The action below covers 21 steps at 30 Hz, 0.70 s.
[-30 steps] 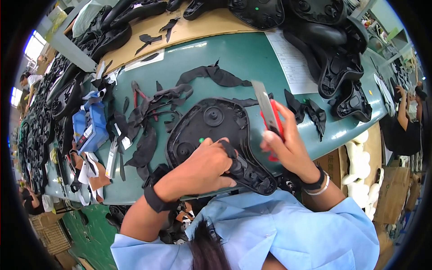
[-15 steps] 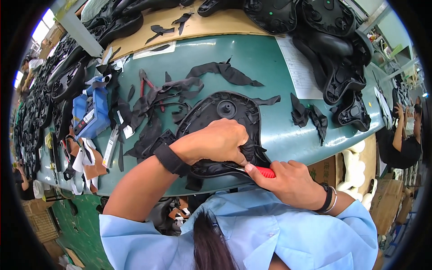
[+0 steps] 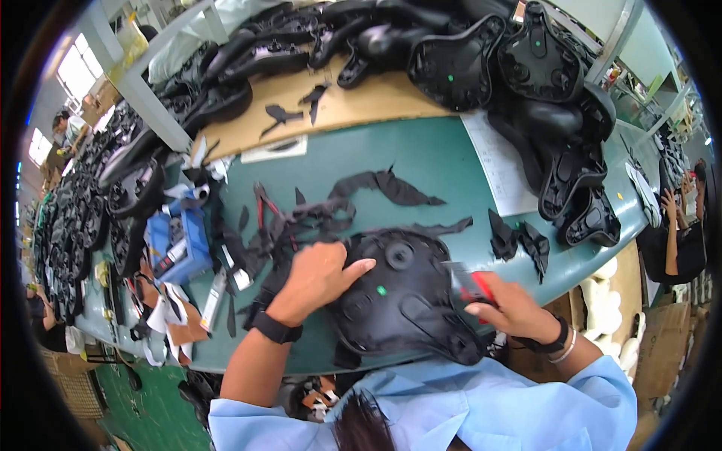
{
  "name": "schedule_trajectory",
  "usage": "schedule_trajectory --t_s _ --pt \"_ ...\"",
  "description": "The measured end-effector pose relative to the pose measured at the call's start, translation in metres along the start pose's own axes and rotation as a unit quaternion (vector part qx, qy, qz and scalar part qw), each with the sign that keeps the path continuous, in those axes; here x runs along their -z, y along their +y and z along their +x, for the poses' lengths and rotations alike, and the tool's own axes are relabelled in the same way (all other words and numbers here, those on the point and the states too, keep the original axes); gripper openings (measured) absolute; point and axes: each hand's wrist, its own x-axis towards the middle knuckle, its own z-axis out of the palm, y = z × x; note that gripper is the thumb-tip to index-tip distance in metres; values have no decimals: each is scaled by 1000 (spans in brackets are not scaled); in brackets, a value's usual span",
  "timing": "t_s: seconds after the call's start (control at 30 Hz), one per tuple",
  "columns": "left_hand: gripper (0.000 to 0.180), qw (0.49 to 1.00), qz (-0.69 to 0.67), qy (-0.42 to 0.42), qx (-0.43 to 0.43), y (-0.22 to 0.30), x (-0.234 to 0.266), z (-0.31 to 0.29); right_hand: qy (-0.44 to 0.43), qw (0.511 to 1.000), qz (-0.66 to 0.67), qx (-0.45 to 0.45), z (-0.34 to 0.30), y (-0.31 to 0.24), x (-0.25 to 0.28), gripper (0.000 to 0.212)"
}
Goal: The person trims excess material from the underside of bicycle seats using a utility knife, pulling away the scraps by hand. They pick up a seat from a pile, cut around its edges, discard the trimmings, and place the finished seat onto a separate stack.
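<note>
A black bicycle saddle (image 3: 398,316) lies underside up on the green table in front of me, its narrow nose toward the lower right. A small green mark shows on its shell. My left hand (image 3: 320,276) grips the saddle's left edge, thumb laid over the underside and fingers partly hidden at the rim. To the right of the saddle, my right hand (image 3: 511,307) holds a red-handled knife (image 3: 481,292), closed around the handle. Its blade, blurred by motion, points up and left, apart from the saddle.
Black fabric scraps (image 3: 387,186) and red-handled pliers (image 3: 261,203) lie beyond the saddle. A blue bin (image 3: 197,239) stands at left. More saddles (image 3: 455,71) are piled along the back and right, by a paper sheet (image 3: 502,169). A co-worker (image 3: 673,248) is at far right.
My right hand has drawn the knife away from the saddle to the right. My left hand has moved from the saddle's middle to its left edge. The view has tilted up.
</note>
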Motion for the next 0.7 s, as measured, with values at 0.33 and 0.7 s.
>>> schedule_trajectory --t_s 0.33,0.7 --pt "35 629 -643 416 133 -128 89 64 164 942 288 55 217 -32 86 43" --pt "49 824 -535 165 88 -25 62 132 187 801 557 114 361 -54 136 42"
